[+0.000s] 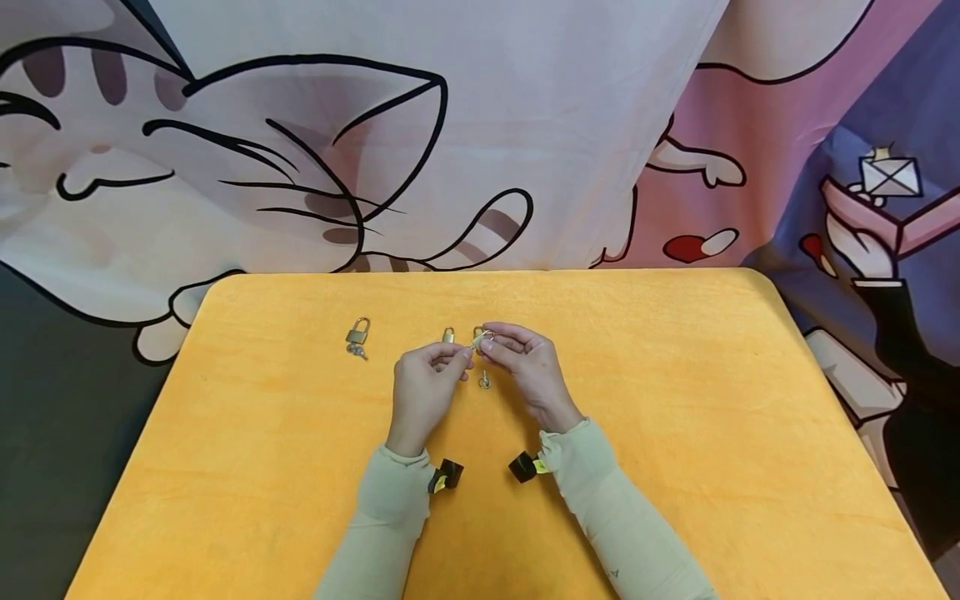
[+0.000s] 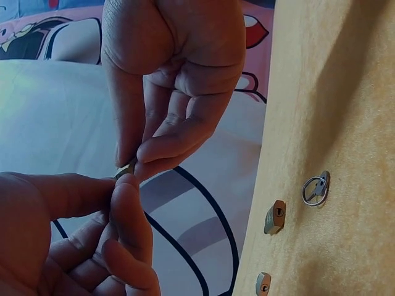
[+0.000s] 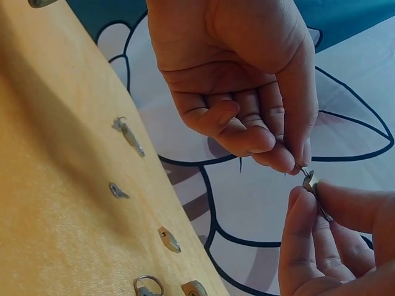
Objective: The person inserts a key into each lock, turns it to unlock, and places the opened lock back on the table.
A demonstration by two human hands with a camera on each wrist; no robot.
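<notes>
In the head view both hands meet over the table. My right hand (image 1: 528,371) pinches a small brass padlock (image 3: 310,182) between thumb and fingers, its shackle turned toward the palm. The left hand (image 1: 423,392) pinches a small silver key (image 3: 302,169) right at the padlock's end; fingertips hide most of it. Beyond the hands, two brass padlocks stand on the table, one (image 1: 448,335) by the left fingers and one (image 2: 275,217) partly covered by the right hand. A key on a ring (image 1: 484,381) lies just below the fingertips.
A padlock (image 1: 357,336) with keys (image 1: 356,351) beside its body lies farther left on the yellow table (image 1: 712,417). In the right wrist view another loose key (image 3: 118,190) lies on the tabletop. A cartoon-printed cloth (image 1: 562,125) hangs behind the table's back edge.
</notes>
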